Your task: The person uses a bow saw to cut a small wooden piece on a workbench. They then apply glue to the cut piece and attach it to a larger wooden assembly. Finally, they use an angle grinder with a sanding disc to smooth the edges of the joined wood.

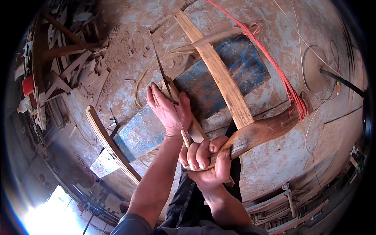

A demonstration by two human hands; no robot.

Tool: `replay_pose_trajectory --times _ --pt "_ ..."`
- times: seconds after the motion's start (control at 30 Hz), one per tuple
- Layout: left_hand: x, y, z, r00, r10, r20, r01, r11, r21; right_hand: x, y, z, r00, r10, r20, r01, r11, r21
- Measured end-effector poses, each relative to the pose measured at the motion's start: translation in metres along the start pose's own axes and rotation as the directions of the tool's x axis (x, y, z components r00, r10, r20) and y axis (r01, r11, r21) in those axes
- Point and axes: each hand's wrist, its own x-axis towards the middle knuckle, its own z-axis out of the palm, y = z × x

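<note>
Frame saw (222, 73) over blue counter (137, 135)

Worn brown wood, thin dark blade (159, 58), twisted red cord (279, 73). Right grip (203, 156) clamps saw's end, counter's near side. Left grip (168, 115) lies on wood strip (197, 131) atop counter; cannot tell if clamped.

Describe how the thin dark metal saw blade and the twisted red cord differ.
The blade is a thin dark strip; the cord is bundled red strands. The blade crosses in front of the left hand; the cord runs right of the brown wooden crossbar. Both belong to one wooden-framed saw.
</note>
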Motion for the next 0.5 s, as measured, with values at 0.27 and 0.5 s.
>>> replay_pose_trajectory --times 0.27,0.5 --pt "0.000 -0.004 0.000 0.999 0.053 0.008 -0.052 0.999 -0.010 -0.006 0.000 -0.004 0.994 0.027 0.108 0.014 0.933 -0.359" --pt "0.001 0.001 -0.001 0.998 -0.064 0.002 0.064 0.998 -0.026 0.008 -0.014 0.000 0.998 0.053 0.034 -0.052 0.998 -0.026"
